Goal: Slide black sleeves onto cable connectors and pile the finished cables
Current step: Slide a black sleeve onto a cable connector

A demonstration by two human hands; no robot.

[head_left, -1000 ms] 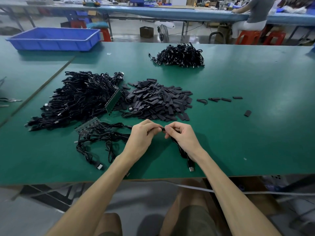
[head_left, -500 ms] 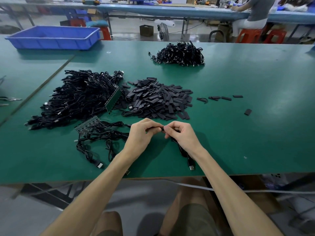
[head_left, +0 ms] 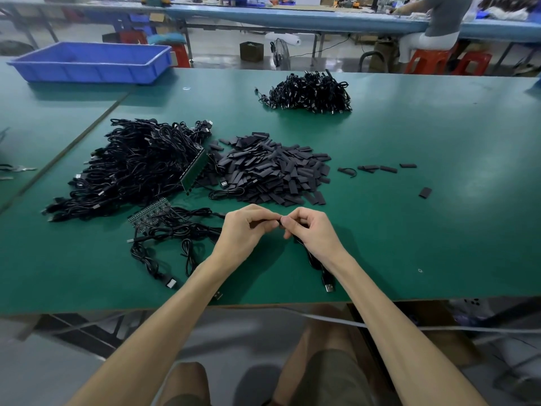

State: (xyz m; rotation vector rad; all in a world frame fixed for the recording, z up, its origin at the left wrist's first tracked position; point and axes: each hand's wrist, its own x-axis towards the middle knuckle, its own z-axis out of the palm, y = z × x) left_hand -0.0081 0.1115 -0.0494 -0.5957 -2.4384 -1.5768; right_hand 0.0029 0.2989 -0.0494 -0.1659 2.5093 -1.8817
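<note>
Both hands work close together at the near middle of the green table (head_left: 439, 230), fingertips meeting. The left hand (head_left: 246, 230) has its fingers curled and pinches a short black piece, judged to be the sleeve (head_left: 265, 220), between thumb and forefinger. The right hand (head_left: 310, 232), also curled tight, pinches the end of the cable (head_left: 314, 260), which trails back under the right wrist to a plug (head_left: 329, 287) lying near the table edge. The connector itself is hidden by the fingertips, so how far the sleeve is on cannot be told. Judged step: feeding the sleeve over the connector. To do it well, hold the connector just behind its tip so it stays stiff, open the flat sleeve mouth with a light squeeze, line the two up straight and push evenly; a skewed entry is likely to snag. The sleeve stock (head_left: 272, 171) lies just beyond the hands, the unworked cable heap (head_left: 131, 168) to its left. The far pile (head_left: 310, 92), well apart, is judged the place for the finished cable.
</note>
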